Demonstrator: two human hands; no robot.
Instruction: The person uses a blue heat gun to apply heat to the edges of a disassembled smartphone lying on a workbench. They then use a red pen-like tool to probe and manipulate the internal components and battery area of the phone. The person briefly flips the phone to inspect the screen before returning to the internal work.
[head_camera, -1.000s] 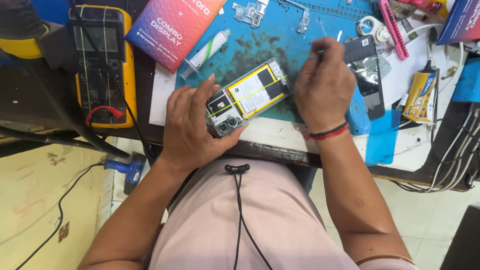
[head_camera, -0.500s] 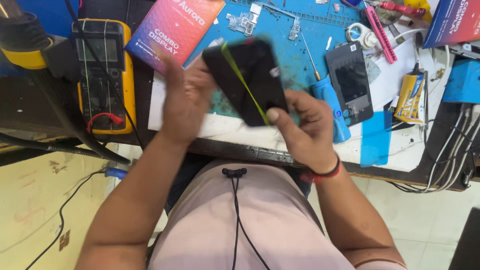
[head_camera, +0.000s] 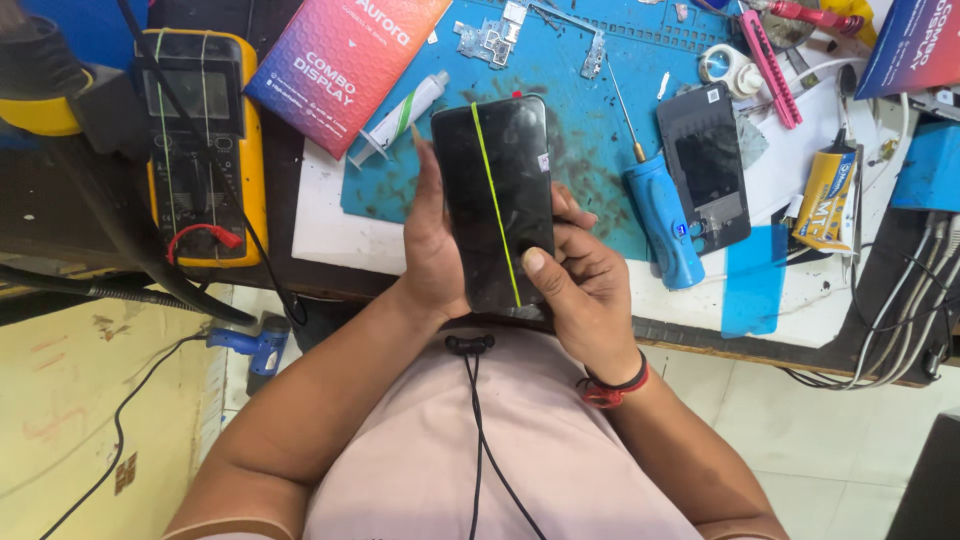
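Observation:
A black phone (head_camera: 495, 195) with a thin yellow-green line down its dark screen is held upright, screen up, above the near edge of the blue work mat (head_camera: 590, 130). My left hand (head_camera: 432, 245) grips its left side. My right hand (head_camera: 580, 285) holds its lower right corner, thumb pressed on the glass near the bottom. A red and black band is on my right wrist.
On the bench: a yellow multimeter (head_camera: 205, 150) at left, a red-pink display box (head_camera: 345, 65), a white glue tube (head_camera: 400, 115), a blue screwdriver (head_camera: 660, 215), a black phone panel (head_camera: 705, 180), a yellow tube (head_camera: 825, 200), metal frame parts (head_camera: 495, 35), cables at right.
The phone lay open-backed on the mat a second ago. Both hands lifted and flipped it screen up, then turned it upright and nearer my body.

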